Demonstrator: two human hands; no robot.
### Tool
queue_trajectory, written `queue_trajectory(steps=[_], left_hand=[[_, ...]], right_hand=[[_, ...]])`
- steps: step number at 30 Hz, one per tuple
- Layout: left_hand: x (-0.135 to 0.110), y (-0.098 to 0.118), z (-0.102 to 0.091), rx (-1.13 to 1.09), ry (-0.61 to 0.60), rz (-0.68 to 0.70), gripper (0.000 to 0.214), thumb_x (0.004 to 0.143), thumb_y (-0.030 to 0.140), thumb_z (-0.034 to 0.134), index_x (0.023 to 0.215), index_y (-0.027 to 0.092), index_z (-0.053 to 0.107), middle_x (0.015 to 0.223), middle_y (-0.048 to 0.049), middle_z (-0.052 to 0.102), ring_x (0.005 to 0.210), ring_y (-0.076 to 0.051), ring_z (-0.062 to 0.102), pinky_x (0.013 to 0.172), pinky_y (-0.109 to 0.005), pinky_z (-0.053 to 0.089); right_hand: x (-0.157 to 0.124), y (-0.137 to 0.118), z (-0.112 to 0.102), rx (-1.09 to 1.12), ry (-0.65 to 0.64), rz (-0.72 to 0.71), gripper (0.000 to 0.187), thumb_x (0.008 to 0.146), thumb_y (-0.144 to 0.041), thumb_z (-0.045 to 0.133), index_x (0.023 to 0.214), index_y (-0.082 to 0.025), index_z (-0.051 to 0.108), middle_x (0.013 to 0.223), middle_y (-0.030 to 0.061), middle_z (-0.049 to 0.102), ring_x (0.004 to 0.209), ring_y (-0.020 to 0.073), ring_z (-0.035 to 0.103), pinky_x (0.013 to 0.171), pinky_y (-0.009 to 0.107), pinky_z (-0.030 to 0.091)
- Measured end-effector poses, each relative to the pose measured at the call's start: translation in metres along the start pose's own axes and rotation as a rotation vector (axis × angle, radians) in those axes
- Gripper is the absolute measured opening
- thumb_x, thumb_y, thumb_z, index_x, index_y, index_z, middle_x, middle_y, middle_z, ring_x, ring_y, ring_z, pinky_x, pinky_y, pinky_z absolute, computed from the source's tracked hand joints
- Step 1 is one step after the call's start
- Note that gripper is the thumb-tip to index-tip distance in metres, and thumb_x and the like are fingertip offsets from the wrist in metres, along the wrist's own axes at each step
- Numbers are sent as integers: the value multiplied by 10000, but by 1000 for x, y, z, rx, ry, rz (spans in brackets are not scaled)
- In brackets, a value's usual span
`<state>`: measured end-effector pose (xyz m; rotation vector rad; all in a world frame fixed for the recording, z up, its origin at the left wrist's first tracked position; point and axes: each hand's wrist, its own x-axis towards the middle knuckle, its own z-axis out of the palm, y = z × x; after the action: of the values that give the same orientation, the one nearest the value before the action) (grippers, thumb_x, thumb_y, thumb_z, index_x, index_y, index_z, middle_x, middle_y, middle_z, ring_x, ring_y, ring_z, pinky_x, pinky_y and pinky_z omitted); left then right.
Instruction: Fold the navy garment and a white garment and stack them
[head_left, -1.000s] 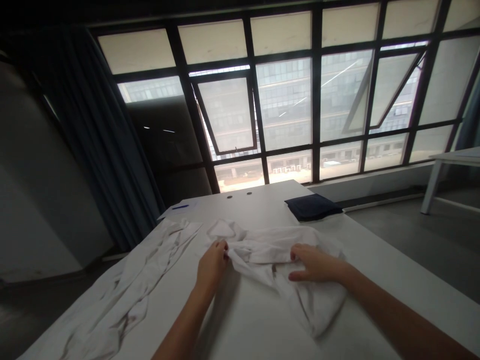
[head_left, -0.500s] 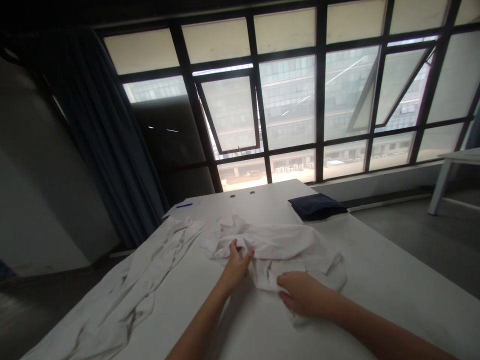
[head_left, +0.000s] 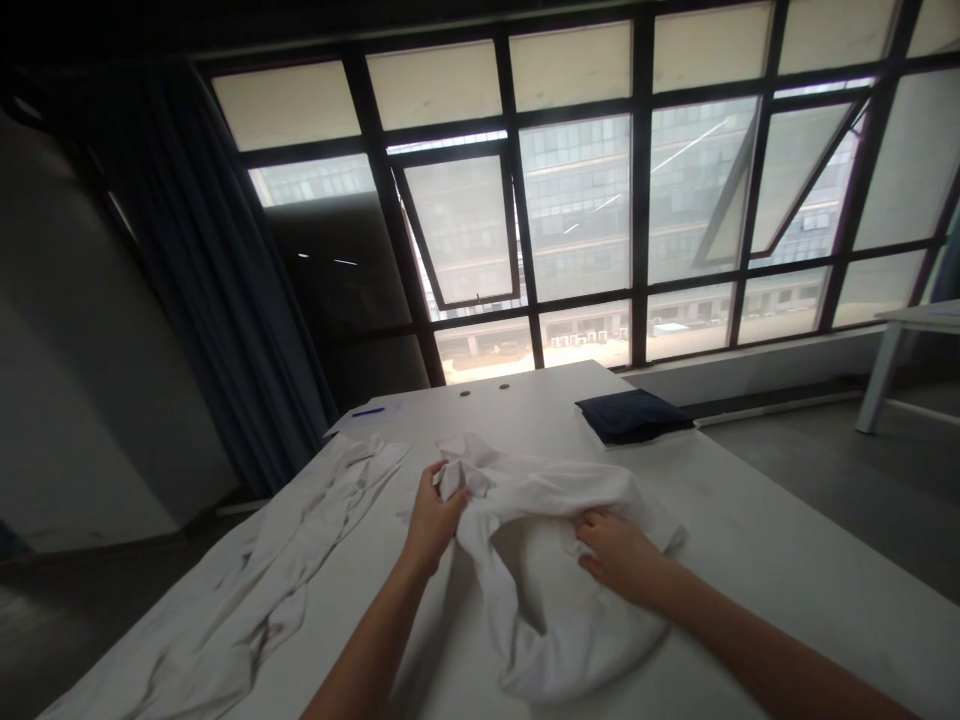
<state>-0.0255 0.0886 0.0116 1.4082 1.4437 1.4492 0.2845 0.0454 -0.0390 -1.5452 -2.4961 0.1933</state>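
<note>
Left hand [head_left: 433, 522] clenched around a bunched white cotton garment [head_left: 559, 495], right hand [head_left: 619, 555] lying on it too, grip there unclear tbh.

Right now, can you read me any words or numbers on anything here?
No words, labels or numbers can be read. The sheet of paper at the far end of the table, beside the blue pen, is too small and blurred to read. The white cloth shows no print that I can see.
</note>
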Motion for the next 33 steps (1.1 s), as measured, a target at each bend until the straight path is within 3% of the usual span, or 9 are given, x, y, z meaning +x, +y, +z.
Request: queue_trajectory(steps=[2,5,11,15,17,22,25,29,33], left_hand=[[5,7,-12,-7,54,-7,614,773,309,740,1319,229,472,982,-56,689,762,-189,689,647,-287,559],[16,16,-36,-33,165,-6,644,741,301,761,1315,220,478,915,-43,686,690,-180,680,576,-265,540],[34,33,-89,-109,378,-6,611,678,255,774,1229,205,515,923,-31,656,699,-166,666,605,-274,545],[36,39,-100,-147,435,3,623,617,263,823,1168,214,536,957,-16,626,777,-159,655,707,-289,548],[34,41,-96,-123,394,27,617,636,314,822,1170,218,529,1038,-40,627,865,-179,656,786,-323,550],[15,42,-76,266,37,22,793,709,529,773,1353,238,414,1413,-143,440,1108,-286,609,939,-462,521],[-6,36,-56,535,-247,158,916,634,580,808,1383,209,431,1515,-168,318,1341,-363,442,1119,-492,379],[-31,8,-21,823,-632,132,1138,507,521,879,1483,218,377,1628,-176,162,1465,-415,239,1172,-499,284],[-38,-21,5,1035,-684,131,981,598,370,810,1479,205,412,1619,-182,231,1444,-430,275,1127,-534,310]], right_hand=[[6,9,2,-9,35,22,156,887,-209,550,966,-190,684,1066,102,699,1034,254,626,891,337,445],[15,29,-12,29,137,70,187,921,-231,519,1008,-202,682,1028,78,729,983,239,651,837,309,443],[17,84,-77,60,439,301,311,994,-368,387,1075,-205,639,956,94,725,849,248,661,678,302,412],[8,112,-106,158,747,316,304,957,-427,442,1043,-215,642,940,87,709,816,239,646,667,295,426],[6,122,-110,150,810,293,306,955,-412,432,1024,-204,644,978,104,696,875,249,638,728,312,444],[10,130,-98,22,684,344,244,880,-230,459,1043,-163,627,1028,137,656,989,266,602,865,360,435],[11,111,-90,-35,589,353,202,808,-189,522,984,-172,620,1002,122,631,963,258,585,858,359,426],[4,61,-75,160,183,50,160,853,-358,583,904,-209,610,926,48,625,817,195,575,751,301,428],[-7,19,-45,218,-186,-62,452,673,-517,778,999,-233,647,1056,53,626,914,239,591,758,320,445]])
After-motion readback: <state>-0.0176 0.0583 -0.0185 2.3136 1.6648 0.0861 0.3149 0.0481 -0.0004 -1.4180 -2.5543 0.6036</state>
